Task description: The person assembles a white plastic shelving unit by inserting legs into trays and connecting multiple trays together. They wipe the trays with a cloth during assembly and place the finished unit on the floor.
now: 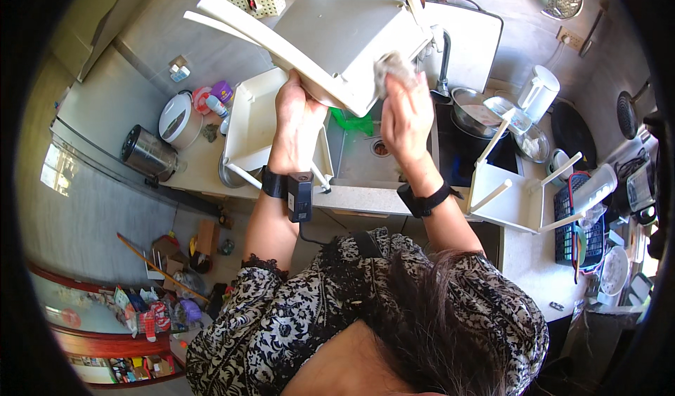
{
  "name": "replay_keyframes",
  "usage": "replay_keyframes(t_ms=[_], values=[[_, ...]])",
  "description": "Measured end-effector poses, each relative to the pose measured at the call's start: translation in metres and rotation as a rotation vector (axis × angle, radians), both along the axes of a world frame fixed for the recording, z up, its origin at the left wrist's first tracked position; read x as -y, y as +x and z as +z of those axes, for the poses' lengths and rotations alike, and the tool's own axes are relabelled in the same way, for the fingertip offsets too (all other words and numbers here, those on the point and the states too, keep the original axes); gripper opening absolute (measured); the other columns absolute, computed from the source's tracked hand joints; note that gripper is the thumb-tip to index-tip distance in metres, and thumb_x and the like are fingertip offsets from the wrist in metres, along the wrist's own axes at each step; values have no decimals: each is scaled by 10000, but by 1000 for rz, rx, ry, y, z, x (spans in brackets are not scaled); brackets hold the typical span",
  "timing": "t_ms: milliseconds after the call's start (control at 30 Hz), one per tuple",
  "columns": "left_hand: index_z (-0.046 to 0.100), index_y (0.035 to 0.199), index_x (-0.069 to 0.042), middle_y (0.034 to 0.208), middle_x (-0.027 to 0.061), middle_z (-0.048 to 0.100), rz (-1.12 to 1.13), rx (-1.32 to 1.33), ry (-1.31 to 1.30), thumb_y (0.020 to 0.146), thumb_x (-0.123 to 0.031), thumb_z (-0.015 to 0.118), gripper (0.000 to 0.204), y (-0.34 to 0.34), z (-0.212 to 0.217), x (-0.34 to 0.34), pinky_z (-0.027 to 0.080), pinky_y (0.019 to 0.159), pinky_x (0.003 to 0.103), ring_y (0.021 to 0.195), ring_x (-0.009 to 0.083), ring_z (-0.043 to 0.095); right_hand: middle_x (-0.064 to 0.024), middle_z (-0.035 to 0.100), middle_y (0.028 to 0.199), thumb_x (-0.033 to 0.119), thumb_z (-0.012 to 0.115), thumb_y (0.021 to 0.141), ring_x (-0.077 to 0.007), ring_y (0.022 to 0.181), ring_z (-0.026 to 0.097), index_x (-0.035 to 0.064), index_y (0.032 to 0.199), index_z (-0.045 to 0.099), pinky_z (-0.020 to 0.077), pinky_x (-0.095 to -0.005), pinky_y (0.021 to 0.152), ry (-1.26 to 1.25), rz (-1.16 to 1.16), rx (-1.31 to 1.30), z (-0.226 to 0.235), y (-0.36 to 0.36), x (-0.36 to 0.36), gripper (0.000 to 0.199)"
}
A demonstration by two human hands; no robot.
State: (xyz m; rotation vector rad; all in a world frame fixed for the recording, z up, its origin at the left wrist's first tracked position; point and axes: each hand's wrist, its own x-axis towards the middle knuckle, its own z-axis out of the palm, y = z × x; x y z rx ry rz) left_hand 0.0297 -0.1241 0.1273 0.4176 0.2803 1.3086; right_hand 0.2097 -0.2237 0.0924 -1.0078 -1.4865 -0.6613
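Note:
Above the sink [349,160] I hold up a white plastic shelf tier with legs [337,27], tilted, its broad flat face showing. My left hand [295,107] grips its near lower edge from below, beside a long white leg. A crumpled greyish cloth [392,71] is bunched in the fingers of my right hand [408,115] and pressed against the tier's right side. Behind my left wrist, a second white tier [260,118] rests at the sink's left edge. Another, smaller-looking white tier [510,199] lies with its legs up on the right counter. Something green [351,122] sits in the sink.
A faucet [444,62] stands close to my right hand. Metal bowls [470,111] and a white jug [538,90] are at the right, with a dark blue basket [576,220] nearer. On the left counter are a white rice cooker [178,119] and a steel canister [148,153].

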Motion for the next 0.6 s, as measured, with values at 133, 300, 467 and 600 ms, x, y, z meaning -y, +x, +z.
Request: replay_keyframes(t_ms=[133,300,467,600], values=[[434,1304,14,1268,138,548,40,-69,3,1071,-265,297,388,7,4,14,499,991,424,1138,239,575,-201,629,1092,-30,542,814,-372,1041,602,-46,1155,614,442,-466,980,116,-144,-194,25,18,-15,349],[441,1299,16,1285,154,538,105,-63,44,1066,-273,309,394,1,5,14,490,992,445,1150,253,568,-227,630,1099,0,554,804,-406,1066,594,0,1115,615,469,-473,933,82,98,-163,31,-34,14,317],[445,1287,4,1229,149,580,-37,26,-71,1068,-284,297,391,5,7,13,487,985,442,1113,256,589,-169,629,1205,38,584,803,-347,1167,583,32,1168,641,347,-542,1069,45,130,-5,14,-37,24,370],[478,1180,-53,1139,100,599,198,-163,110,1063,-266,338,280,8,8,29,515,900,400,996,210,611,-213,636,1183,22,539,906,-378,1129,598,-39,1170,613,451,-425,1005,-58,23,-356,10,4,-22,281]])
